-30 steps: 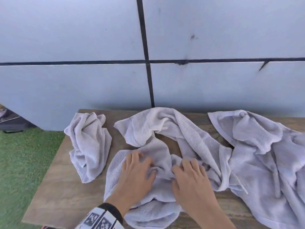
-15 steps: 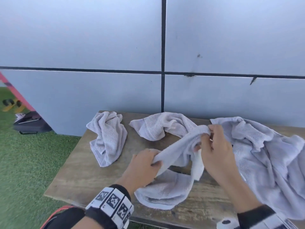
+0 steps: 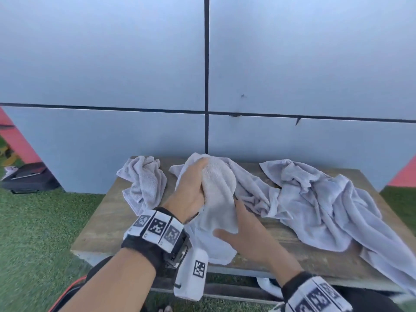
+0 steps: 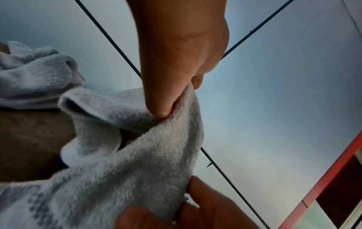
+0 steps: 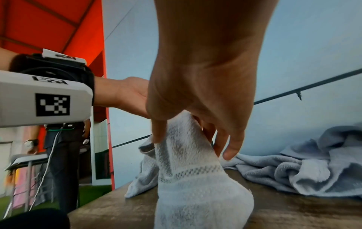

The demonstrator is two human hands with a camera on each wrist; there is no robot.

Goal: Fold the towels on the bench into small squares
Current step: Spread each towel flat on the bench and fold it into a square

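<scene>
A pale towel (image 3: 221, 192) hangs lifted over the middle of the wooden bench (image 3: 101, 228). My left hand (image 3: 198, 183) grips its bunched top end, held high near the wall. In the left wrist view the left hand (image 4: 179, 97) pinches the towel (image 4: 127, 162) between thumb and fingers. My right hand (image 3: 238, 224) holds the towel lower down, near the bench's front. In the right wrist view the right hand (image 5: 184, 133) pinches a woven-banded edge of the towel (image 5: 192, 182). The towel's far end trails on the bench.
A small crumpled towel (image 3: 144, 183) lies at the bench's left end. A large rumpled towel (image 3: 326, 199) covers the right end and hangs over the front edge. A grey panelled wall (image 3: 135, 75) stands directly behind. A black case (image 3: 29, 176) sits on the grass at the left.
Both hands were resting on the middle towel on the bench, then lifted it. The left hand has risen with the upper end; the right hand has moved down the towel.
</scene>
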